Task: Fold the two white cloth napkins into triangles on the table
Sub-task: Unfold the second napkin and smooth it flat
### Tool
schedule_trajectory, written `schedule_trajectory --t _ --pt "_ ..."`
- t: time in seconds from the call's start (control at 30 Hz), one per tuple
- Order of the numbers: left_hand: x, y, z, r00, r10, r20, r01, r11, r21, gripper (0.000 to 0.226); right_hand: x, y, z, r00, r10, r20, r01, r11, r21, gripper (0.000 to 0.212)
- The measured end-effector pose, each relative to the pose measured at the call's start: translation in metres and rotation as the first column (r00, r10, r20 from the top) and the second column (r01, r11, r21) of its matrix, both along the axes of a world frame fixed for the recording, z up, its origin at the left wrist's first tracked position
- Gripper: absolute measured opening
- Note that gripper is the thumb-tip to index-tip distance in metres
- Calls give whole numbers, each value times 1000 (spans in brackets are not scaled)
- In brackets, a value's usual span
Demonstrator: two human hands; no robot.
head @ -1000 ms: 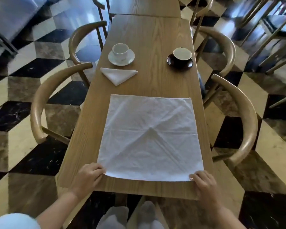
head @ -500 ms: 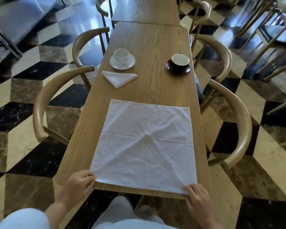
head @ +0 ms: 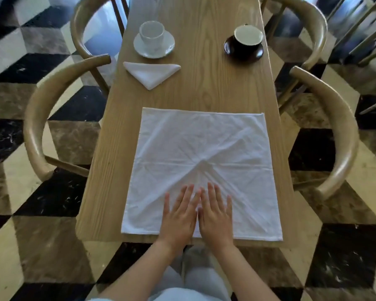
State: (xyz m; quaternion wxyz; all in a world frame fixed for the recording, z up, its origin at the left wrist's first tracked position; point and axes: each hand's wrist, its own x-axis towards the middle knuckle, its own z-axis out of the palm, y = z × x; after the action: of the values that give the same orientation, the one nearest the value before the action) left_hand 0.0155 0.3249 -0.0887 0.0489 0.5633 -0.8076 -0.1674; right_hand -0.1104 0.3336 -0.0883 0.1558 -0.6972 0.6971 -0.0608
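Both flat palms, left hand (head: 178, 216) beside right hand (head: 215, 213), press the unfolded napkin (head: 201, 153), probably smoothing creases; near it lies the folded napkin (head: 151, 72).

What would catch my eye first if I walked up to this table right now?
The big white napkin spread flat at the near end of the wooden table, with the left hand and right hand pressing side by side on its near middle. Beyond it lie a folded triangle napkin, a white cup and a black cup.

Open napkin (head: 202, 153) spread flat, creased, at table's (head: 215, 88) near edge; folded triangle napkin (head: 151, 73) by left edge.
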Motion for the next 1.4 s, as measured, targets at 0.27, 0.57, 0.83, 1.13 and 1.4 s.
schedule_trajectory --t 0.27,0.57,0.83,1.13,1.4 --pt "85 -15 -29 970 182 161 -195 978 72 65 -70 20 -31 986 -114 -122 127 986 104 62" --pt "55 -48 -10 946 323 30 -324 945 52 64 -59 -29 -6 966 -255 -50 256 967 15 61" --pt "6 -114 -24 996 2 87 -5 1000 31 58 -17 -112 -28 998 62 -34 -60 997 47 53" --pt "109 -159 -28 914 340 221 -357 933 42 63 -116 -129 -31 915 -381 -129 391 918 59 62" --pt "-2 -206 -24 992 -49 114 61 993 -103 56 -13 -193 -28 996 62 -66 -65 997 -38 57"
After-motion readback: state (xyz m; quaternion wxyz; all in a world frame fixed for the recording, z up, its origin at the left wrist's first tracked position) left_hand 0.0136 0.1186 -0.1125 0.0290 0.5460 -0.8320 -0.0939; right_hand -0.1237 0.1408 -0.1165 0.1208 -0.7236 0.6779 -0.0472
